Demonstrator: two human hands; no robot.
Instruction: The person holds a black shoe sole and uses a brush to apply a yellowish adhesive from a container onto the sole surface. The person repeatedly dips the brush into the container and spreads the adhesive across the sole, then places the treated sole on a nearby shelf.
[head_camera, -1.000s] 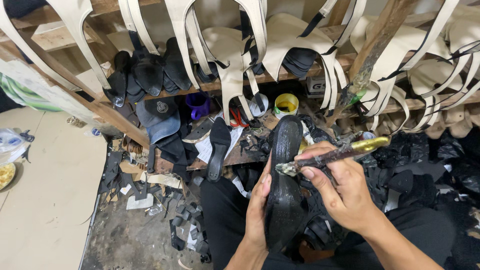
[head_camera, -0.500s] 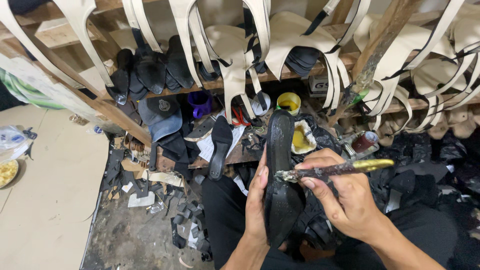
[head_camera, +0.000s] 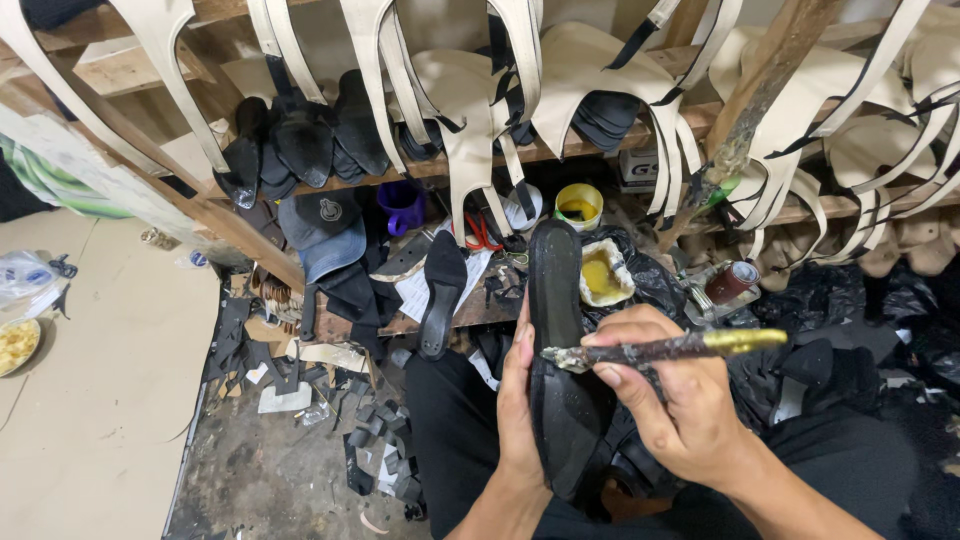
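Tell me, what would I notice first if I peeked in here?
Right in the middle, the left hand holds up a long black shoe sole, and the right hand touches a glue-crusted brush to it. Behind, cream straps dangle from a wooden rack, with a yellow glue pot below.

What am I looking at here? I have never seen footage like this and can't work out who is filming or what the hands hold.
The camera sits on a person's head and looks down at their own two hands and lap. The left hand steadies a black shoe sole, held upright with its narrow end pointing away. The right hand holds a glue-crusted brush with a yellow handle end, its tip touching the sole. Ahead, a low wooden bench carries another black sole, a yellow glue pot, a purple mug and a cap. Cream straps hang from the rack above. Black scraps litter the floor.
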